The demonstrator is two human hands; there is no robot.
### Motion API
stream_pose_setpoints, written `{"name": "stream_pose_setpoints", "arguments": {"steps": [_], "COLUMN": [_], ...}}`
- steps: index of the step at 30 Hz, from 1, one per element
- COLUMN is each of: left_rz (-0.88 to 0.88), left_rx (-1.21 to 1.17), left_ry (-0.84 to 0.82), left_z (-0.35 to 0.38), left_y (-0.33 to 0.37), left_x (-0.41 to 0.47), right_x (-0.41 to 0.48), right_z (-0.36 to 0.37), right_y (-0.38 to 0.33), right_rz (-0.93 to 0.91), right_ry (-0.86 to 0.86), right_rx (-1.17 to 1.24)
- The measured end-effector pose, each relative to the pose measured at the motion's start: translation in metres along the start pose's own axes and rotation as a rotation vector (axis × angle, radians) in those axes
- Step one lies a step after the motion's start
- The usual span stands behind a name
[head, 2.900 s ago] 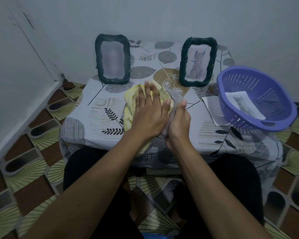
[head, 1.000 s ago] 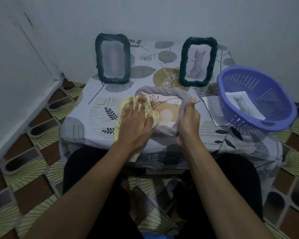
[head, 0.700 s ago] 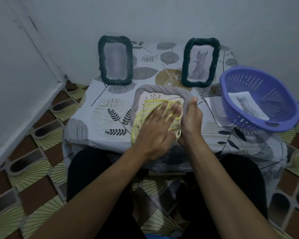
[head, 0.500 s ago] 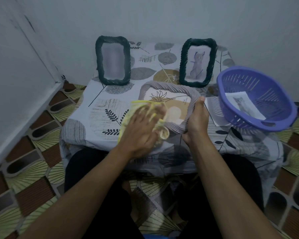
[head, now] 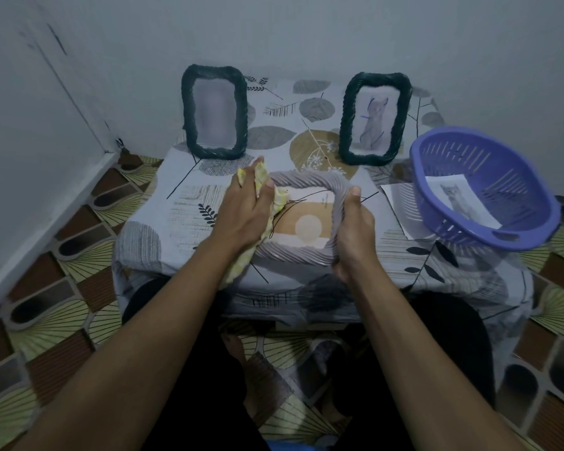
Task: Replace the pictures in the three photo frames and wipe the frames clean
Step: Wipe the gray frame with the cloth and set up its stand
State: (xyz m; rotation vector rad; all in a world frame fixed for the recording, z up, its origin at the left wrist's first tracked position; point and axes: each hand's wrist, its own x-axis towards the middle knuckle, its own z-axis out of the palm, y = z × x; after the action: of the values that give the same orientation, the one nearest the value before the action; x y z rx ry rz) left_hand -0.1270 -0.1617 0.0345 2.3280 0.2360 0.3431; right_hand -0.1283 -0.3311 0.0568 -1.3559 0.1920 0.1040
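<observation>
We find the grey frame (head: 293,255) lying near the front middle of the cloth-covered table (head: 183,222), between both hands. The left hand (head: 246,206) grips a yellow cloth (head: 241,265) and presses it on the frame's left rim near the far corner. The right hand (head: 354,232) curls round the right rim, thumb on top. Behind, 2 dark frames stand upright, 1 to the left (head: 189,118) and 1 to the right (head: 347,125). A purple basket (head: 508,177) sits well to the right of the hands.
</observation>
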Motion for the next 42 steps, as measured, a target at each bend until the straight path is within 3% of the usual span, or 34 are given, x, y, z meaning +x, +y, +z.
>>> {"name": "stream_pose_setpoints", "arguments": {"steps": [7,12,17,24,27,34,37,42], "left_rz": [-0.170,-0.318,-0.398,-0.444,-0.427,-0.281,-0.162,-0.008], "left_rx": [-0.256,-0.476,-0.969,-1.056,-0.991,-0.580,-0.253,0.125], "left_ry": [0.039,0.039,0.185,0.240,0.194,0.044,0.061,-0.233], "left_z": [0.012,0.021,0.031,0.011,0.001,-0.017,-0.017,0.010], "left_y": [-0.007,0.016,0.041,0.036,0.024,0.015,0.017,0.023], "left_x": [-0.021,-0.037,-0.034,-0.019,-0.015,-0.014,-0.015,-0.035], "right_x": [0.000,0.005,0.001,0.009,0.008,0.023,0.025,0.032], "right_z": [0.009,0.024,0.044,0.024,0.012,-0.005,-0.001,0.005], "right_y": [0.004,0.002,0.005,0.004,0.003,-0.003,0.001,0.007], "right_rz": [-0.034,-0.047,-0.053,0.033,0.056,0.287,0.306,0.317], "right_ry": [0.142,0.207,0.163,-0.037,-0.142,-0.360,-0.349,-0.278], "right_rx": [0.087,0.276,0.424,0.627,0.661,0.398,0.383,0.458]}}
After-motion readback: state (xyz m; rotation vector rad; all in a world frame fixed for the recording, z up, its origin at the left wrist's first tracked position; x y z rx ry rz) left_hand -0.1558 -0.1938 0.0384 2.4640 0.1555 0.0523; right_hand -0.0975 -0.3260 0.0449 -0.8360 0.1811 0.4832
